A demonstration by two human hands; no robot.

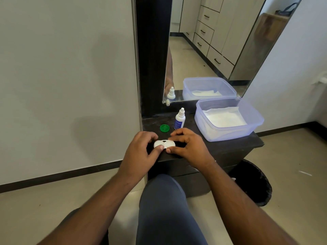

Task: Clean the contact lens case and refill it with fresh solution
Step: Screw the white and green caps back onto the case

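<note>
A white two-well contact lens case (163,144) lies on the black dresser top (230,147) near its front edge. My left hand (139,152) pinches the case's left well between thumb and fingers. My right hand (187,145) curls its fingers and thumb round the right end, which looks white-capped. A green round cap (164,128) lies loose on the dresser top just behind the case. A small white solution bottle (179,119) with a blue label stands upright behind my right hand, its nozzle cap on.
A clear lilac plastic tub (254,124) holding white tissue stands at the dresser's right. A mirror (203,50) leans behind, reflecting bottle and tub. A black bin (254,183) sits on the floor at the right. My knee (164,200) is against the dresser front.
</note>
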